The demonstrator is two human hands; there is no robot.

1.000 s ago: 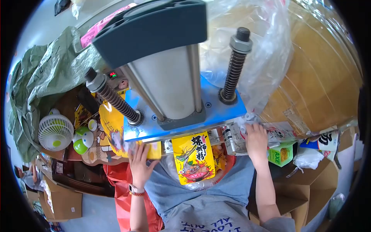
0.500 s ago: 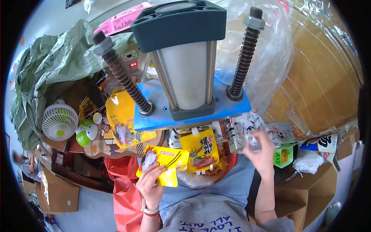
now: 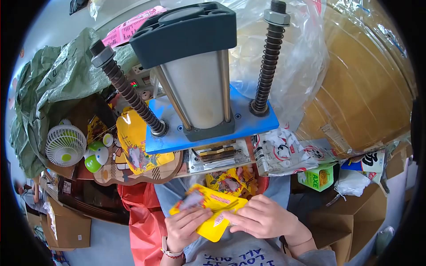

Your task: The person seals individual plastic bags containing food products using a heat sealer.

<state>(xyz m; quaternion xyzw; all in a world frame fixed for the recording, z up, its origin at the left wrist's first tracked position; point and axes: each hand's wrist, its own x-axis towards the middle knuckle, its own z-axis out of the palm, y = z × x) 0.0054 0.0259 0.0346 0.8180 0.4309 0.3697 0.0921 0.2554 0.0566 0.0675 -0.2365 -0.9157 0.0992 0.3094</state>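
Note:
A yellow printed pouch (image 3: 217,225) is held tilted above my lap. My left hand (image 3: 185,226) is closed around its left side, fingers over the printed face. At the pouch's right edge, my right hand (image 3: 262,217) has its fingers bent and pinched together; whether a small item is also between them is hidden. Beyond the hands stands a press with a grey cylinder (image 3: 195,88) and a blue plate (image 3: 177,137). Under that plate is a metal fixture with a brass-coloured bar (image 3: 217,153). More yellow pouches (image 3: 228,181) lie heaped in a red container just below the fixture.
A stack of yellow pouches (image 3: 137,146) rests on a patterned board at left, beside a white fan (image 3: 65,145) and green toy (image 3: 95,157). At right are a white printed plastic bag (image 3: 284,150), a green AXE box (image 3: 317,177) and a large carton (image 3: 364,97).
My right hand has come from the white bag to the held pouch, which moved lower and right. The pouch at the fixture is gone from there. The view shifted slightly.

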